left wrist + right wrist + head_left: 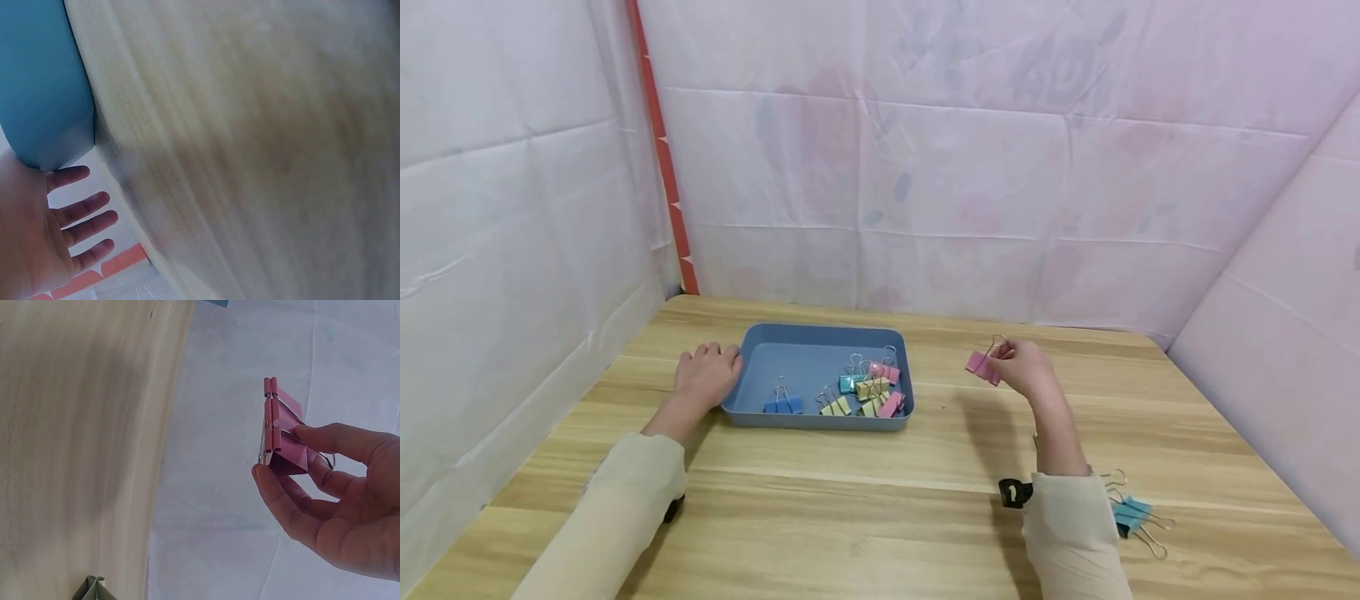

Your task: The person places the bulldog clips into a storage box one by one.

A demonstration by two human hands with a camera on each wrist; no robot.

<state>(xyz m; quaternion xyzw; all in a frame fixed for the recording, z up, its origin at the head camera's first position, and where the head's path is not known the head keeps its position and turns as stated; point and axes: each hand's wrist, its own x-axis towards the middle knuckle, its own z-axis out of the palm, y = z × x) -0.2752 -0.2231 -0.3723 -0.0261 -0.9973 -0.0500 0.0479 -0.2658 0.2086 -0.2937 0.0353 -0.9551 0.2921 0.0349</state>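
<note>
My right hand (1028,367) pinches a pink binder clip (982,367) between thumb and fingers, raised over the table to the right of the tray. In the right wrist view the pink clip's body (287,434) faces up and its wire handles lie against the fingers. At the left end of the blue tray (820,422), my left hand (707,373) touches the rim with its fingers extended. Inside the tray lie a blue binder clip (784,406), a teal one (848,384), and several yellow and pink ones, mostly grouped at the right side.
A teal binder clip (1135,512) lies on the wooden table (865,517) beside my right sleeve, with other wire handles partly hidden there. An olive clip (92,590) shows at the right wrist view's lower edge. White sheets (962,167) stand behind and at both sides.
</note>
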